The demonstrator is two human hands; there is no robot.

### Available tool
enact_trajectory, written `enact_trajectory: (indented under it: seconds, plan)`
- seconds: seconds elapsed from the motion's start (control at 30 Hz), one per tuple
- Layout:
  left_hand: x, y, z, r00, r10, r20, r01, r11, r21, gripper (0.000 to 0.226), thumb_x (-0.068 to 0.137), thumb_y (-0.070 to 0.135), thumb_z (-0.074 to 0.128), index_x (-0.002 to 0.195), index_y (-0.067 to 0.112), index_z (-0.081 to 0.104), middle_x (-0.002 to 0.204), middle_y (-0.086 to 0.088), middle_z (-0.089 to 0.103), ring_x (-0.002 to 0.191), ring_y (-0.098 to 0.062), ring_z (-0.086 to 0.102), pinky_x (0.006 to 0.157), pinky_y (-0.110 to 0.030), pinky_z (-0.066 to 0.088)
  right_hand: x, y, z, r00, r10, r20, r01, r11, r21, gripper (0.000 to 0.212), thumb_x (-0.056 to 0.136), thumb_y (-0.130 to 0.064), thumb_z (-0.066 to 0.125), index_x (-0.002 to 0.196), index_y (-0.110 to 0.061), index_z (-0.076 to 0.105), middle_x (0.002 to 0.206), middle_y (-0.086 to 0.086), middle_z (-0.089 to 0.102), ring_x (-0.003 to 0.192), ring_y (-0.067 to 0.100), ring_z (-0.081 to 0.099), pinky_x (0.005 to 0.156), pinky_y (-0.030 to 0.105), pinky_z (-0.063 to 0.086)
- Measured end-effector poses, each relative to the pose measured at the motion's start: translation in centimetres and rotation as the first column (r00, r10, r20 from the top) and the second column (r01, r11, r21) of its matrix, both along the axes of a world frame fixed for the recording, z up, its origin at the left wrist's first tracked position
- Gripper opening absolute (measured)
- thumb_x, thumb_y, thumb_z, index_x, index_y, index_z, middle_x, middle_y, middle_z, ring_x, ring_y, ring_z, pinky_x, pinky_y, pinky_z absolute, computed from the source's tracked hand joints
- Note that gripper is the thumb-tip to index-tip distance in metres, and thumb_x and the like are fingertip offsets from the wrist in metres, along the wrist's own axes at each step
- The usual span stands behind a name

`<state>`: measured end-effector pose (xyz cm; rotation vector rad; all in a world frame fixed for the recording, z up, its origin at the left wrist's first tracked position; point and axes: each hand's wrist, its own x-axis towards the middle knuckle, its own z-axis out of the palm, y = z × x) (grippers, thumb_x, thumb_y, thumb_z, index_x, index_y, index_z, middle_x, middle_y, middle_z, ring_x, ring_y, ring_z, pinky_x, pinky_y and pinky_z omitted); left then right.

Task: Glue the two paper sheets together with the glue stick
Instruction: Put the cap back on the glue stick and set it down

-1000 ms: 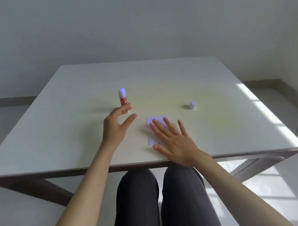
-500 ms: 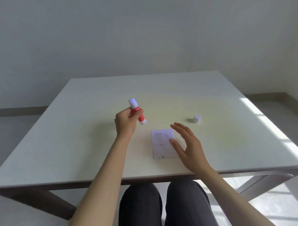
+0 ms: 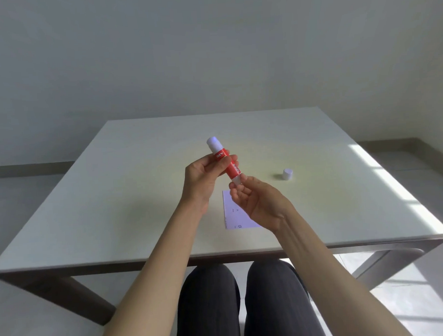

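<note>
A red glue stick (image 3: 226,161) with a white tip is held tilted in the air above the table, tip pointing up and away. My left hand (image 3: 203,179) grips its red barrel. My right hand (image 3: 256,200) pinches the white base end of the stick with thumb and fingers. Below my right hand a small white paper sheet (image 3: 236,215) with faint marks lies flat on the table, its right part hidden by that hand. I cannot tell one sheet from two there. The stick's white cap (image 3: 287,174) stands on the table to the right.
The white table (image 3: 116,209) has its front edge close to my dark-trousered knees. Sunlight falls on its right side. A plain wall stands behind it.
My left hand lifted the glue stick from the table and raised it. My right hand left the paper and rose to take the stick's base end. The camera tilted upward.
</note>
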<state>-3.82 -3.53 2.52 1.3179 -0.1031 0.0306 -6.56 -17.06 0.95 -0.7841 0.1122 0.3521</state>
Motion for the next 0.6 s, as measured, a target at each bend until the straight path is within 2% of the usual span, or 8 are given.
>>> enact_trajectory:
  seconds: [0.07,0.17,0.2,0.23,0.3,0.4,0.5,0.6]
  plan:
    - [-0.4,-0.4,0.3,1.0,0.017,-0.008,-0.017,1.0,0.019,0.007,0.081,0.01,0.068,0.085,0.015,0.071,0.084,-0.003,0.075,0.085,-0.022,0.07,0.094,-0.034,0.052,-0.7,0.6,-0.9,0.933,-0.153,0.327,0.265,0.905,-0.334,0.009,0.089,-0.004,0.058,0.082,-0.007,0.054,0.08,0.013,0.062,0.06,0.018,0.066,0.064,0.027,0.057]
    - [-0.9,-1.1,0.5,0.999,0.037,-0.029,-0.037,0.999,0.003,0.007,0.079,0.012,0.071,0.083,0.016,0.071,0.09,-0.01,0.073,0.091,-0.026,0.068,0.099,-0.037,0.049,-0.7,0.7,-3.0,0.529,0.023,0.848,0.834,0.172,-0.525,0.025,0.081,-0.003,0.067,0.084,-0.017,0.046,0.082,0.001,0.064,0.068,0.018,0.059,0.06,0.028,0.048]
    - [-1.0,-1.2,0.5,0.998,0.045,-0.036,-0.046,0.999,-0.001,0.007,0.079,0.012,0.071,0.083,0.017,0.071,0.091,-0.01,0.072,0.091,-0.026,0.068,0.1,-0.036,0.049,-0.6,0.6,-3.3,0.477,0.078,0.876,0.872,0.081,-0.482,0.027,0.079,-0.005,0.069,0.087,-0.018,0.047,0.081,-0.003,0.063,0.068,0.017,0.056,0.059,0.026,0.045]
    - [-1.0,-1.3,0.4,0.998,0.053,-0.042,-0.053,0.999,-0.002,0.007,0.078,0.012,0.071,0.083,0.017,0.071,0.091,-0.01,0.073,0.09,-0.025,0.068,0.099,-0.036,0.049,-0.7,0.5,-3.2,0.51,0.059,0.858,0.852,0.104,-0.513,0.026,0.079,-0.01,0.07,0.091,-0.019,0.049,0.079,-0.008,0.062,0.067,0.013,0.055,0.059,0.024,0.045]
    - [-1.0,-1.2,0.3,0.997,0.057,-0.049,-0.058,0.998,-0.011,0.007,0.078,0.012,0.072,0.083,0.017,0.072,0.09,-0.009,0.073,0.088,-0.022,0.069,0.098,-0.035,0.049,-1.0,0.4,-1.6,0.791,-0.129,0.598,0.578,0.48,-0.66,0.026,0.086,-0.028,0.065,0.106,-0.014,0.055,0.075,-0.006,0.067,0.061,0.009,0.059,0.06,0.019,0.047]
    - [-1.0,-0.9,0.4,0.998,0.046,-0.047,-0.046,0.999,-0.002,0.006,0.078,0.013,0.072,0.082,0.017,0.072,0.09,-0.008,0.074,0.086,-0.019,0.07,0.097,-0.033,0.05,-1.0,-0.3,0.0,0.999,0.046,0.001,-0.044,0.963,-0.267,0.052,0.097,-0.044,0.037,0.101,0.0,0.063,0.065,0.008,0.069,0.051,0.016,0.062,0.053,0.023,0.053]
    - [-1.1,-1.0,0.7,0.998,0.046,-0.044,-0.047,0.999,-0.018,0.004,0.079,0.013,0.071,0.083,0.015,0.071,0.092,-0.009,0.073,0.087,-0.021,0.069,0.095,-0.032,0.051,-0.7,-0.6,0.2,1.0,0.007,-0.017,-0.009,0.997,-0.081,0.031,0.097,-0.026,0.047,0.092,0.001,0.061,0.063,0.007,0.068,0.053,0.013,0.065,0.055,0.02,0.056]
    - [-0.9,-1.3,0.7,0.996,0.077,-0.039,-0.076,0.997,0.018,0.008,0.077,0.014,0.073,0.084,0.013,0.072,0.086,-0.004,0.074,0.082,-0.017,0.07,0.093,-0.031,0.052,-1.1,0.1,-1.0,0.838,-0.197,0.509,0.456,0.765,-0.456,0.008,0.087,-0.004,0.061,0.087,-0.002,0.054,0.075,0.005,0.064,0.059,0.007,0.063,0.062,0.015,0.052]
